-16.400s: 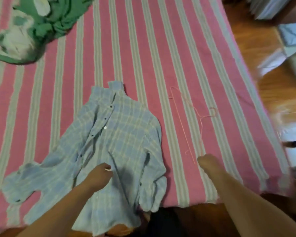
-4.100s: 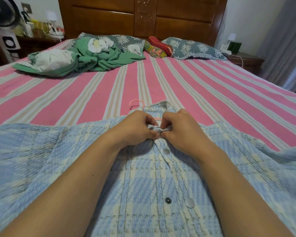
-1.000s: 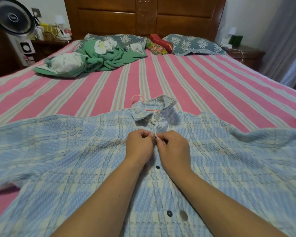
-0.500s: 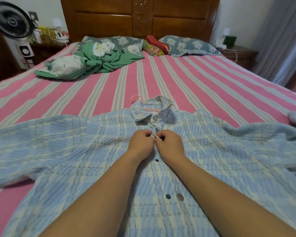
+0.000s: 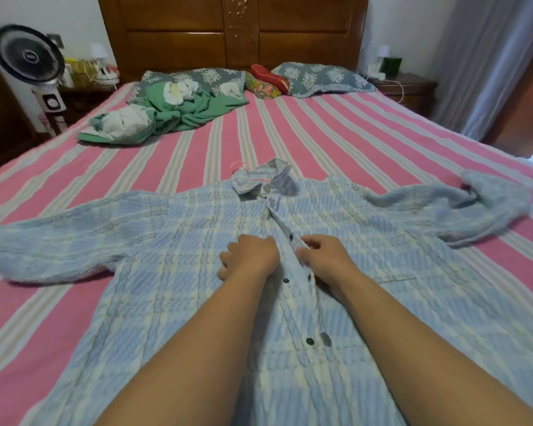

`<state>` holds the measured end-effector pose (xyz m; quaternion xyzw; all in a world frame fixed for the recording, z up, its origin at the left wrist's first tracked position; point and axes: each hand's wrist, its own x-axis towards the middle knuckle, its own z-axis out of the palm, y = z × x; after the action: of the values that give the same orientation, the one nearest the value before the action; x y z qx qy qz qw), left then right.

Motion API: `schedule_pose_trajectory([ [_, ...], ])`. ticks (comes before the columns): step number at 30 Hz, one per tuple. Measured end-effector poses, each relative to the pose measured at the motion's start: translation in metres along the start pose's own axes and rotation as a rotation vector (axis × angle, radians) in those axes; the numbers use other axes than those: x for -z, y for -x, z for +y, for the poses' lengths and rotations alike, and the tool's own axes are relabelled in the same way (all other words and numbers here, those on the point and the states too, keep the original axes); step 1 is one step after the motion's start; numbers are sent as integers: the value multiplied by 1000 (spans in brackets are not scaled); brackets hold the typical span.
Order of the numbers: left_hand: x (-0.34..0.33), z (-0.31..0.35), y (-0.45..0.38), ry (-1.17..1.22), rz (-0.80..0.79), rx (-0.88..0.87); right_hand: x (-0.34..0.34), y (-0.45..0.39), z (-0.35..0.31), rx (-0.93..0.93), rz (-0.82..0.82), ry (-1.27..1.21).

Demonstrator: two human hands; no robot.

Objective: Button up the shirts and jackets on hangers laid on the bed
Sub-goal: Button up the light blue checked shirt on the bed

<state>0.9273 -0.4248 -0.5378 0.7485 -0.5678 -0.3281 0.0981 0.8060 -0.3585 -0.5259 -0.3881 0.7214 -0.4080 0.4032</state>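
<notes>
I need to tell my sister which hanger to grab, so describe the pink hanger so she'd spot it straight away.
On the striped bed a blue plaid shirt lies spread out. At its collar, a thin pink hanger hook pokes out toward the pillows. It is the only hanger showing, mostly hidden inside the shirt.

One blue plaid shirt (image 5: 173, 241) lies on one striped bed (image 5: 336, 133), over one pink hanger (image 5: 239, 165). Two hands: left (image 5: 249, 255), right (image 5: 323, 256). Two pillows (image 5: 197, 77), one green heap of clothes (image 5: 179, 113), one fan (image 5: 28, 55).
</notes>
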Motion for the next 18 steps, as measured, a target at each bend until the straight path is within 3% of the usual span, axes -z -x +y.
schedule_pose_trajectory([
  [3,-17,14,4,-190,111,-40,-4,-1,3,12,11,48],
  [5,-22,13,2,-179,167,-64,-5,-7,-1,0,44,58],
  [10,-3,-15,-16,409,103,-189,-8,-31,-28,51,10,62],
  [15,11,-21,-9,578,-38,-170,-12,-27,-8,17,-40,-27],
  [18,12,-14,-10,635,-34,-158,-6,-24,-8,15,-46,-83],
])
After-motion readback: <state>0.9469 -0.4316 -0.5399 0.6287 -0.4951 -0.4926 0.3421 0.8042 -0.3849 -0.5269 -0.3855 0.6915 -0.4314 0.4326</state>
